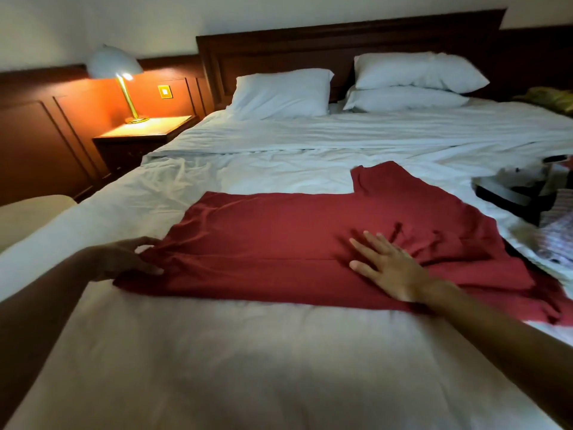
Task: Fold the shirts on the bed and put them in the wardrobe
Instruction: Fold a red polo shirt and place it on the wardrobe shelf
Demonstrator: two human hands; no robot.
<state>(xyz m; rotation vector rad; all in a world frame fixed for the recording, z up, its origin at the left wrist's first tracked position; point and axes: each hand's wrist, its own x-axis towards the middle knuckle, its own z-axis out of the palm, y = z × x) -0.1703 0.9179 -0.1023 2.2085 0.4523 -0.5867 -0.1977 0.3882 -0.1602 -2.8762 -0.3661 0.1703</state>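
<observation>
A dark red shirt (279, 237) lies spread sideways across the white bed (217, 352), its hem at the left and one sleeve pointing up at the far right. My left hand (130, 259) pinches the bunched hem at the shirt's left edge. My right hand (387, 265) lies flat, fingers spread, pressing on the shirt's middle right. A fold line runs along the shirt between the two hands. The wardrobe is not in view.
Three white pillows (279, 93) lean at the dark wooden headboard (341, 38). A lit lamp (117, 69) stands on the nightstand (145, 131) at the left. Dark and patterned clothes (527, 197) lie heaped at the bed's right edge. A yellow-green cloth (552, 99) sits far right.
</observation>
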